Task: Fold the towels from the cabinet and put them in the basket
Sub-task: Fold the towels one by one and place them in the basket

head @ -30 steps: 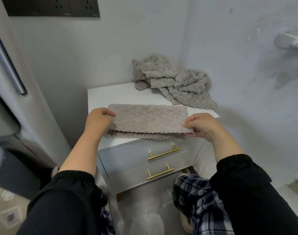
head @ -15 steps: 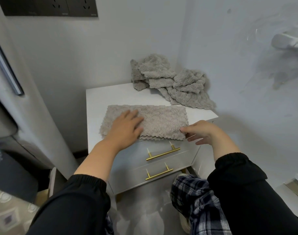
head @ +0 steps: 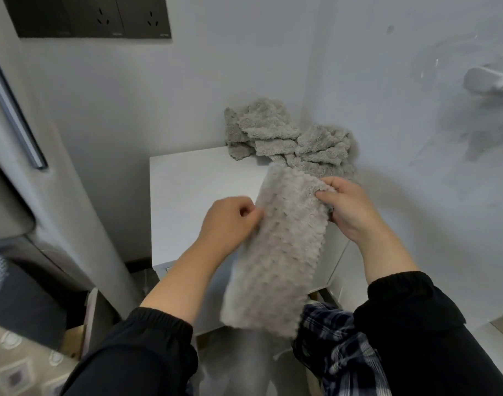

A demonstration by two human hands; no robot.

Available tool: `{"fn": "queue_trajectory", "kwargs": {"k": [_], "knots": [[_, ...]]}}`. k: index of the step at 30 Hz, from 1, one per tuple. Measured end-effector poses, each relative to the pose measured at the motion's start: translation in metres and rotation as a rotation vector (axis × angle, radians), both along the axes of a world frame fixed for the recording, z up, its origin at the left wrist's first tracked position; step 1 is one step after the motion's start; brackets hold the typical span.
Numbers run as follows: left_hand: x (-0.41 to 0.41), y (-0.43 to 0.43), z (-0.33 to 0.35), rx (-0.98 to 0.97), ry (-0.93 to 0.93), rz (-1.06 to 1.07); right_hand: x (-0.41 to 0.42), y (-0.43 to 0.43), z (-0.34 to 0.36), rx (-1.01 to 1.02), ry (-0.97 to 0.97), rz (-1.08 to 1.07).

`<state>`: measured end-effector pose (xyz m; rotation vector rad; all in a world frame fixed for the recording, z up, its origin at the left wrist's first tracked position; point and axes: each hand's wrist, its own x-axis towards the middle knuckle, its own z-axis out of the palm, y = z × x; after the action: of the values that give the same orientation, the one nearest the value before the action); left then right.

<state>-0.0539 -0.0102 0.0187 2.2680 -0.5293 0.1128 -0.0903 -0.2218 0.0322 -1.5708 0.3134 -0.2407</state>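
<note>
Held towel: the held towel (head: 281, 247), grey-beige with a bumpy pile, is folded into a long narrow strip. It hangs in the centre of the frame and runs down to the lower centre. It is raised off the cabinet top and its lower end is blurred.
Left hand: the left hand (head: 230, 221), left of centre, has its fingers curled. They pinch the strip's left edge near its upper part.
Right hand: the right hand (head: 350, 210), right of centre, grasps the strip's upper right corner. The thumb lies on the near face and the fingers wrap behind.
Cabinet: the white cabinet (head: 193, 195) stands in the corner at mid-frame. Its top shows bare to the left of the strip. The front is mostly hidden behind the towel and forearms.
Towel pile: the towel pile (head: 290, 141) lies crumpled and unfolded at the back right of the cabinet top, against the wall corner, just above the strip's upper end.
Basket: cannot tell where it is.
Sleeves: the left sleeve (head: 136, 352) and right sleeve (head: 416, 324), both black, are pushed up the forearms at the lower frame.
Plaid cloth: the plaid cloth (head: 338, 347) shows at lower right, below the strip.
Wall: a dark socket panel (head: 90, 15) sits at upper left and a white fitting (head: 487, 81) at upper right.
</note>
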Motion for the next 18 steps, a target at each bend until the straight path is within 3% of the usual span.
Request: {"fn": "queue_trajectory", "kwargs": {"k": [2, 5, 7, 9, 14, 18], "knots": [[0.007, 0.005, 0.005, -0.23, 0.03, 0.056, -0.005, 0.003, 0.005, -0.054, -0.045, 0.12], [0.016, 0.014, 0.004, -0.452, 0.435, -0.19, -0.008, 0.009, 0.007, -0.132, -0.058, 0.256], [0.013, 0.018, 0.0, -0.495, 0.584, -0.385, -0.007, 0.012, 0.007, -0.173, -0.066, 0.295], [0.01, 0.015, -0.002, -0.536, 0.619, -0.472, -0.009, 0.015, 0.009, -0.192, -0.092, 0.31], [0.008, 0.008, -0.002, -0.667, 0.557, -0.23, -0.012, 0.022, 0.014, -0.357, -0.158, 0.296], [0.006, 0.006, 0.002, -0.748, 0.504, -0.148, -0.013, 0.028, 0.016, -0.327, -0.23, 0.224]]}}
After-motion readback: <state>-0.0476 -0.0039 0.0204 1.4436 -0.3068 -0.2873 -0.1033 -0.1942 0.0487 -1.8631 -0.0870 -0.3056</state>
